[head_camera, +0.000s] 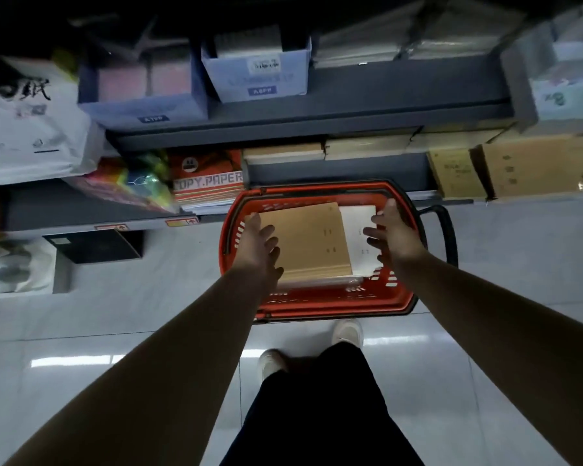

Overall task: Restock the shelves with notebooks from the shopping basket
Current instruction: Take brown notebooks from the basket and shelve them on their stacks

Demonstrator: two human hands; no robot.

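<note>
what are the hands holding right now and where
Nothing yet: left hand and right hand are open over the notebooks in the basket.

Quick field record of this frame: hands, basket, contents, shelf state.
left hand: open, fingers spread at the left edge of the brown notebooks
right hand: open, at the right side of the white notebooks
basket: red, on the floor in front of the shelf
contents: brown notebooks stacked, white notebooks beside them
shelf: lowest level holds shelved brown stacks, with copy paper to their left
grip: none clearly closed yet
</note>
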